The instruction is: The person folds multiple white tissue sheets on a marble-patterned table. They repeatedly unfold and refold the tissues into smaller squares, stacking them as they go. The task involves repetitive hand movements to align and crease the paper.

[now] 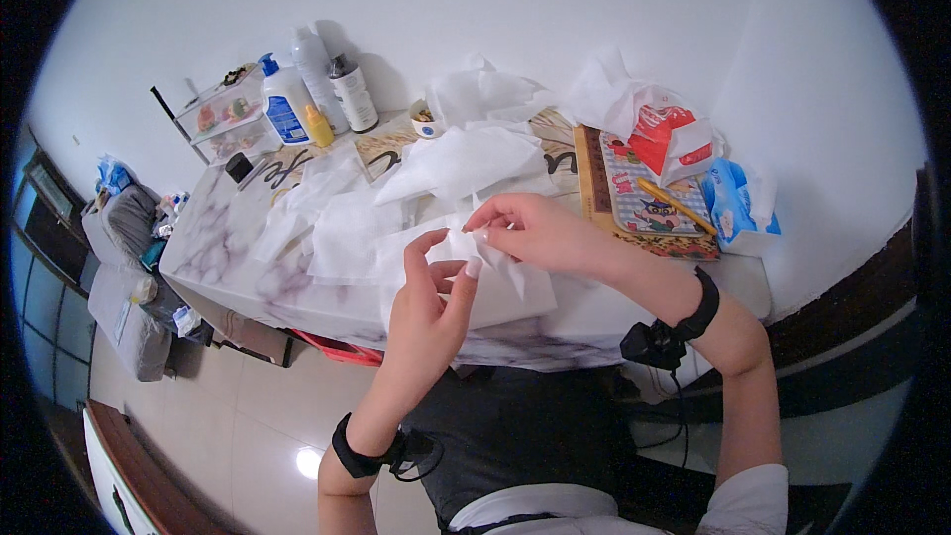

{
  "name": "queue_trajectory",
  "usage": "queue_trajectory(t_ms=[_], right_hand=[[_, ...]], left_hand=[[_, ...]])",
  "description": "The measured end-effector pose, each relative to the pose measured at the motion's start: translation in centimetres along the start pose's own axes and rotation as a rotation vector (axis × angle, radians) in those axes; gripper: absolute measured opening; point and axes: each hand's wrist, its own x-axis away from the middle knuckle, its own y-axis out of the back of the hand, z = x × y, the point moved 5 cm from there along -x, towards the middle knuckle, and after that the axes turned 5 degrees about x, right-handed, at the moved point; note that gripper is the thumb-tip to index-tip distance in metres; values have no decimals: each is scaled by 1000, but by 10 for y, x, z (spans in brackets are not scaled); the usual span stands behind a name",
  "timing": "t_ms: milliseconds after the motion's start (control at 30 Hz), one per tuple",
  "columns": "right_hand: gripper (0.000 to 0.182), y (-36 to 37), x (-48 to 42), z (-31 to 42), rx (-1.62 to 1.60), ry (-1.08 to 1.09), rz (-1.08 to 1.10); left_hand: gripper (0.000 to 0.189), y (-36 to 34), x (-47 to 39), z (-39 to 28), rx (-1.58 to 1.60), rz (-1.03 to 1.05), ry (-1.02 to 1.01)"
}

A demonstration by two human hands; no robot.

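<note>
My right hand (524,230) pinches a small twisted piece of white tissue (507,267), one pointed end hanging below the fingers. A tiny brownish spot shows at those fingertips; I cannot tell what it is. Just left of it, my left hand (435,305) has its thumb and fingers spread, with nothing visible between them. Beneath both hands lies a flat white sheet (531,297) at the table's near edge. Overlapping textured white sheets (356,241) are spread to the left, and a crumpled one (468,163) lies behind the hands.
Along the wall stand a pump bottle (286,104), a dark-capped bottle (354,96) and a paper cup (425,121) with brown pieces inside. A yellow pen (676,206) rests on a cartoon-printed case (631,197), beside a blue tissue pack (732,200). A red-and-white plastic bag (669,137) sits behind.
</note>
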Motion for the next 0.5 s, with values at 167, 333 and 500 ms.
queue_trajectory(t_ms=[167,333,500], right_hand=[[29,-6,6,0,-364,-145,37],[26,17,14,-3,-283,-56,-110],[22,30,34,-29,190,-12,-288]], left_hand=[[46,1,2,-6,-159,-9,21],[14,-1,-4,2,-307,0,-22],[16,-4,1,3,-321,-28,-120]])
